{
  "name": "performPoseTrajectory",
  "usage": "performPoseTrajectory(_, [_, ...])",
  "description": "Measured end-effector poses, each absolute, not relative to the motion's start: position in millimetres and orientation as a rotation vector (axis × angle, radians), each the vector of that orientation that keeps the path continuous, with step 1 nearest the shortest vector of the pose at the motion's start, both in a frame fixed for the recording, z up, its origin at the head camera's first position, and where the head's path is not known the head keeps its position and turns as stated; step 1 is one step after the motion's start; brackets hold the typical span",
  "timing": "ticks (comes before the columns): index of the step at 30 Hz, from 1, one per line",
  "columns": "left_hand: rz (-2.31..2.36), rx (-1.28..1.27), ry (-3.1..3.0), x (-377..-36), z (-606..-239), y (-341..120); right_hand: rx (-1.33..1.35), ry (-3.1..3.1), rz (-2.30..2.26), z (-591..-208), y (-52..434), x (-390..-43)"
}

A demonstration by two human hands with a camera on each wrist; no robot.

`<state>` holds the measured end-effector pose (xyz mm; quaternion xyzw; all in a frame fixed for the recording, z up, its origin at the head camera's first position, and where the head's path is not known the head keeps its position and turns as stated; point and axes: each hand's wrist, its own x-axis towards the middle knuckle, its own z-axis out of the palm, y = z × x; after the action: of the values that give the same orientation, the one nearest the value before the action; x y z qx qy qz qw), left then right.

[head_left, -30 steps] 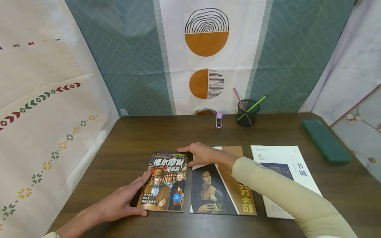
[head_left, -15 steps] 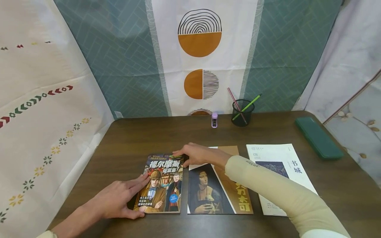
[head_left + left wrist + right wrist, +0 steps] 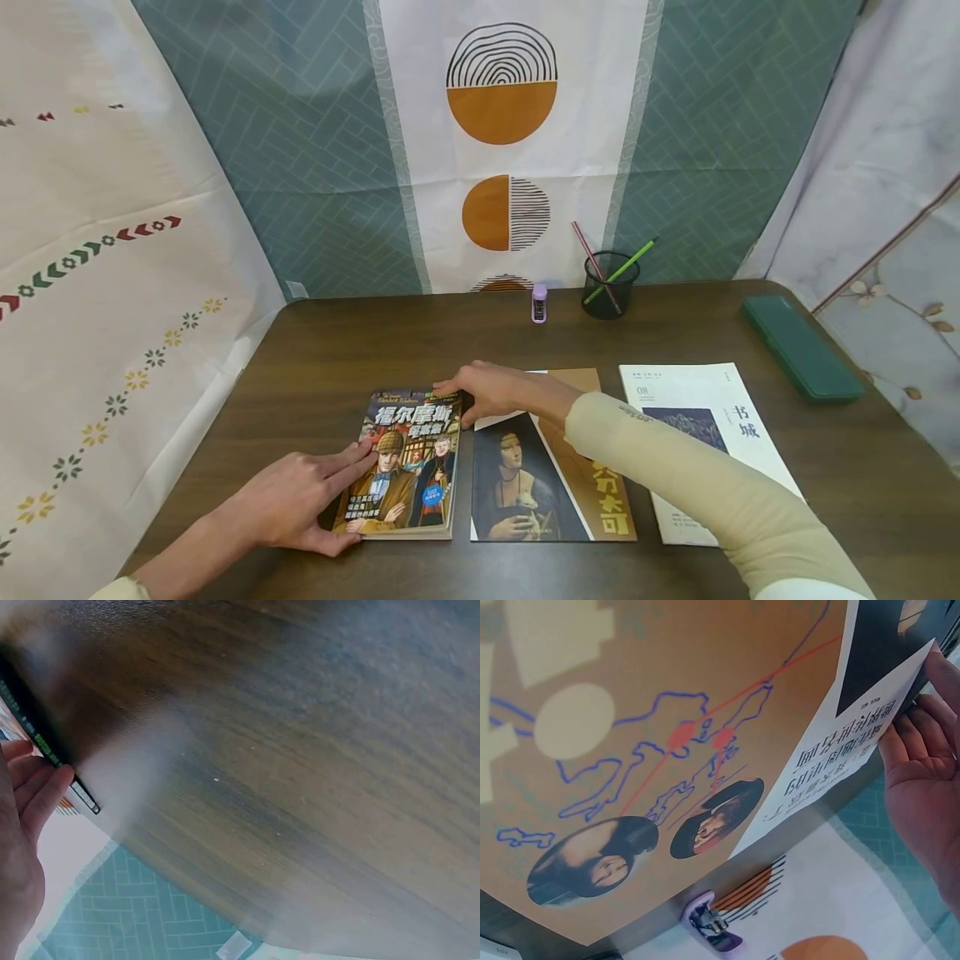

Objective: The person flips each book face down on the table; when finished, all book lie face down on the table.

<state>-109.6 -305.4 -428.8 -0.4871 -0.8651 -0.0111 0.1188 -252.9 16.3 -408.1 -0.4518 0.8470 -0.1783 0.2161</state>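
A paperback book (image 3: 408,475) with an illustrated detective cover lies between my hands, its pale page edges showing at the front and right. My left hand (image 3: 300,500) holds its left side, fingers at the edge and thumb by the lower left corner. In the left wrist view, the fingertips (image 3: 61,777) meet the dark spine (image 3: 37,733). My right hand (image 3: 491,389) grips the upper right corner, index finger at the top and thumb at the right edge. Below the right forearm lies a brown book with a portrait (image 3: 517,492), which fills much of the right wrist view.
A white book (image 3: 742,450) lies farther right, partly covered by the right sleeve. At the back of the brown table (image 3: 375,342) stand a small purple bottle (image 3: 539,304) and a black mesh cup (image 3: 609,296) with two pencils. A green case (image 3: 802,348) lies at the right edge.
The head view has shifted slightly to the right. Both hands keep their places on the detective book, whose page edges have come into sight at the front and right.
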Motion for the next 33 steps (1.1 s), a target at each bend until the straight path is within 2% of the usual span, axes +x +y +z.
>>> performPoseTrajectory(14, [-0.104,-1.413,-2.495,-109,-431,-309,-1.261,2.363,-0.511,-412,17,-253])
performPoseTrajectory(33, [-0.318,-1.303,-2.491,-122,-393,-313,-1.372,2.400,-0.487,-415,20,-253])
